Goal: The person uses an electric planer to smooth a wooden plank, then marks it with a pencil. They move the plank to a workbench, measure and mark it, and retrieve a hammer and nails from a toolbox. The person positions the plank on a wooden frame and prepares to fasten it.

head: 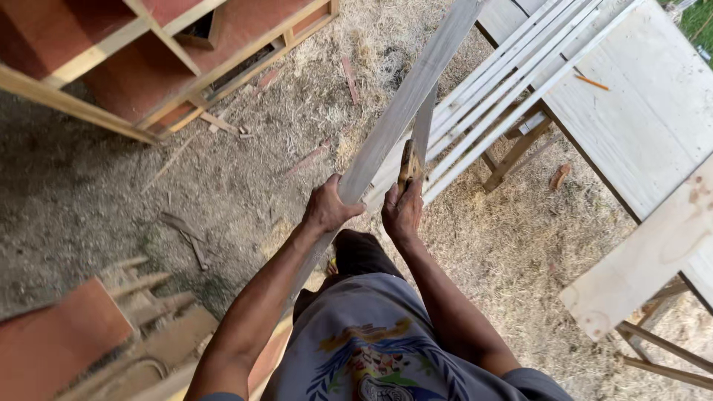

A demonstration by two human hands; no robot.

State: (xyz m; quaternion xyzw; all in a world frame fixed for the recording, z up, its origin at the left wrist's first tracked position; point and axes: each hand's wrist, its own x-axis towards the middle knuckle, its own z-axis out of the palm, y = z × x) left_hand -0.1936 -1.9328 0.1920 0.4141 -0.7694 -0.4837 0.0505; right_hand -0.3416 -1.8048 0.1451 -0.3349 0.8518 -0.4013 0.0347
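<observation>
Head cam looks down at both arms over a sawdust-covered ground (245, 193). Left hand (328, 206) is clenched round a long pale wooden slat (405, 104), which runs diagonally from lower left, past the person's leg, up to the top edge of the frame; the slat looks blurred. Right hand (402, 212) grasps the wooden handle of a machete (420, 141), thumb and fingers wrapped tight; its thin grey blade points up & away, just beside the slat on the right side, edge close to or touching the wood, can't tell which. Hands sit near each other, about level, w/ a narrow gap between them. Behind the blade a bundle of similar pale slats (512, 82) lies slanted, resting on a low wooden stand (516, 152). To the right, a big pale work table (646, 111) made of boards, w/ a small orange pencil-like stick (592, 82) lying on top. A separate plank (646, 260) sits at lower right on thin wooden legs. Top left: a framed panel (148, 59), reddish board w/ light timber battens. Bottom left: another reddish board (59, 341) plus offcuts and scrap sticks. Wood chips & short scraps scattered across the ground between. Person wears a grey printed shirt (379, 341), dark trousers visible below the hands.
</observation>
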